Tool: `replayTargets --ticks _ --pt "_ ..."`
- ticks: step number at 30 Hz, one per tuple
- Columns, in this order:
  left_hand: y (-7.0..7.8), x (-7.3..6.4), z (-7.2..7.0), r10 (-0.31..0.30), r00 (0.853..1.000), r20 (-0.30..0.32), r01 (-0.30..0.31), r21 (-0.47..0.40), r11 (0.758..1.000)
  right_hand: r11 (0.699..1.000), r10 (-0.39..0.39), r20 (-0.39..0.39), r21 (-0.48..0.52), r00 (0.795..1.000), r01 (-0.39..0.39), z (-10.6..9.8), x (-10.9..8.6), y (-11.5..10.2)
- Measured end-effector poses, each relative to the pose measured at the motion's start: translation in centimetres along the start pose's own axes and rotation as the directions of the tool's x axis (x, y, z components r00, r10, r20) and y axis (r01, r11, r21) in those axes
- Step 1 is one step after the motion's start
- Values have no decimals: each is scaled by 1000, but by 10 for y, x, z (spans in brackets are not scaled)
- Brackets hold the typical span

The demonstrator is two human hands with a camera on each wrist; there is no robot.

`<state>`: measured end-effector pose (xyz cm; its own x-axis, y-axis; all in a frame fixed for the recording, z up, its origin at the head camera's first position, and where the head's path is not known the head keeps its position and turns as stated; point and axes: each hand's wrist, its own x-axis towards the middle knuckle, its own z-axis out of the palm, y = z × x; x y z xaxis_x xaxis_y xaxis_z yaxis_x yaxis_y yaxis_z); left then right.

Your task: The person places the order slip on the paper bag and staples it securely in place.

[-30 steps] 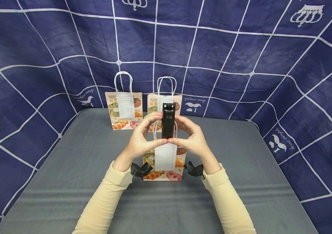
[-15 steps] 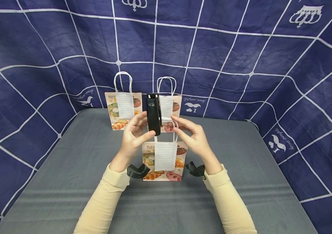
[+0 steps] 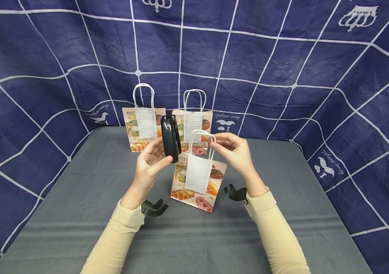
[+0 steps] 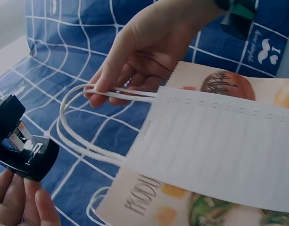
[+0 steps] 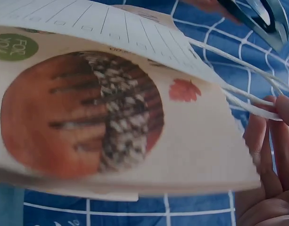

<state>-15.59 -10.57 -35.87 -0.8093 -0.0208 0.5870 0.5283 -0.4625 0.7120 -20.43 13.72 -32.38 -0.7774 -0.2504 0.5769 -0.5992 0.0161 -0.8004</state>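
My left hand (image 3: 148,161) holds a black stapler (image 3: 170,139) upright, thumb on its near side. In the left wrist view the front end of the stapler (image 4: 43,153) faces the bag, apart from it. My right hand (image 3: 235,152) pinches the white twisted handles (image 3: 204,132) of a small paper bag (image 3: 180,177) printed with bread and vegetables. That bag hangs tilted; whether its lower corner touches the table I cannot tell. A lined white paper slip (image 3: 197,177) lies over its front, its top edge by the handles.
Two like bags, a left one (image 3: 132,133) and a right one (image 3: 206,123), stand at the back against the blue checked cloth (image 3: 266,76), each with a white slip on its front. A grey cloth (image 3: 266,228) covers the table.
The stapler has moved off the front bag to the left, now in my left hand alone. My right hand has let go of it and taken the bag's handles, and the bag has tilted.
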Motion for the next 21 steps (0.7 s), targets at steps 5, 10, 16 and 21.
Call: replayTargets --ticks 5,10,16,21 --pt "-3 -8 -7 -66 997 -38 66 16 998 995 55 11 77 998 -56 -14 7 5" --pt "-4 -18 -16 -160 981 -108 168 74 983 997 53 27 62 998 -55 -26 15 7" --pt "-6 -29 -29 -264 950 -169 287 135 948 997 66 29 40 997 -67 -42 24 9" --pt "-8 -39 -39 -306 930 -205 342 173 924 996 68 16 60 998 -69 -55 28 13"
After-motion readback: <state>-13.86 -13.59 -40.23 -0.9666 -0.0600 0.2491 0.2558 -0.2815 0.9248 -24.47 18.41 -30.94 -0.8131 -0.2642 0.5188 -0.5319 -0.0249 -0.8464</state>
